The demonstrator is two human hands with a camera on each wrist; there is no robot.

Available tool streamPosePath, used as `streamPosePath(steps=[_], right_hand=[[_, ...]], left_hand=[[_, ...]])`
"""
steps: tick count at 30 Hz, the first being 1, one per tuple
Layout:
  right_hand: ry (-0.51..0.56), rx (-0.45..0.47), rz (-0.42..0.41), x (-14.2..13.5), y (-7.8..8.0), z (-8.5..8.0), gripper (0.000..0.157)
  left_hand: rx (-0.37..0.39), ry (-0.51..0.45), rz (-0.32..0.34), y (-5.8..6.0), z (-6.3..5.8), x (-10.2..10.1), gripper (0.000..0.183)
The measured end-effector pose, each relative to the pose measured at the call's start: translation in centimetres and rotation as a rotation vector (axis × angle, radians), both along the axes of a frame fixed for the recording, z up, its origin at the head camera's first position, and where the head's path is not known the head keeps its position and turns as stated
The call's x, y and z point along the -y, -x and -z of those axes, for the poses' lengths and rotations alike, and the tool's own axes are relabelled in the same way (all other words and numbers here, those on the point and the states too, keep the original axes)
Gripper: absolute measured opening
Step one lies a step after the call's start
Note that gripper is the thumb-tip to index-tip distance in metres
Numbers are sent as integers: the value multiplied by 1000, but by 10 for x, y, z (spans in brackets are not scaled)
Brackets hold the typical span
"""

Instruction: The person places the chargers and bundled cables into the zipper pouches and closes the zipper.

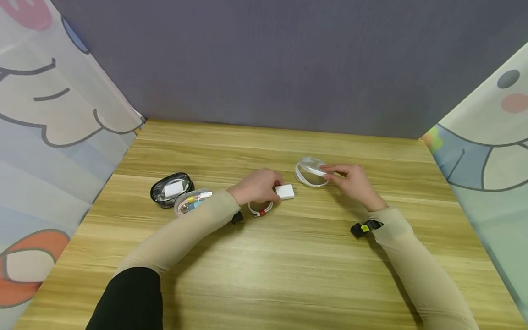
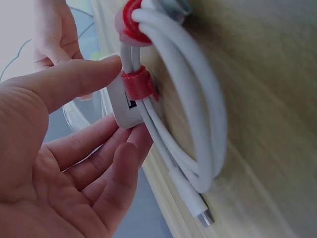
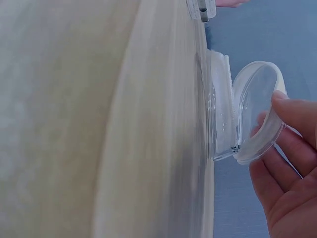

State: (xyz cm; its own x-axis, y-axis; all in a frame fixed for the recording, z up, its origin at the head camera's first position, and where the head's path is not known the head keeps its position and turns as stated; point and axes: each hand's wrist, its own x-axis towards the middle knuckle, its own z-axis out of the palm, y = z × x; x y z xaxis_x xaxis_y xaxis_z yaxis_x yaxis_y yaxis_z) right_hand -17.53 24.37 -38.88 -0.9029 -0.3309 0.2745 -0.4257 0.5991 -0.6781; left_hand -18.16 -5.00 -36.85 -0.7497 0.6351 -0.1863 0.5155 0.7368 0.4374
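My left hand (image 1: pixel 261 184) pinches a white charger plug (image 1: pixel 285 192) between thumb and fingers, its prongs pointing right. In the left wrist view, a coiled white cable (image 2: pixel 210 114) bound with red straps (image 2: pixel 137 84) lies in front of the plug (image 2: pixel 118 101). To the right, a small clear zip case (image 1: pixel 303 176) with a white edge stands on the table with its lid raised. Thumb and fingers of my right hand (image 1: pixel 350 181) hold the lid's rim (image 3: pixel 280 82), while the case's base (image 3: pixel 220 99) rests on the wood.
Left of my hands sit a black-edged zip case (image 1: pixel 156 195) with a white plug inside and a clear case (image 1: pixel 179 208) with coloured contents. A grey panel (image 1: pixel 264 68) rises behind the wooden table (image 1: pixel 264 275). Printed cloth (image 1: pixel 29 160) hangs at both sides.
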Motion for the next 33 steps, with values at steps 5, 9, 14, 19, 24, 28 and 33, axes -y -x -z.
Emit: streamPosePath(steps=[5,9,14,19,24,28,33], right_hand=[[30,60,9,0,2,1,19],[25,80,19,0,2,1,18],[29,86,15,2,1,-1,18],[15,67,12,3,1,-1,19],[22,58,14,4,0,-1,19],[45,58,31,6,0,-1,18],[81,105,86,9,1,-1,18]], left_hand=[[6,-29,-22,4,-4,3,33],[13,-93,-39,8,-8,5,34],[-10,-176,-37,15,-12,3,40],[-76,-205,-23,22,-14,-4,40],[-129,-220,-11,30,-13,-11,39],[-130,-226,-22,36,-9,-16,37],[-128,-201,-25,41,-7,-21,39]])
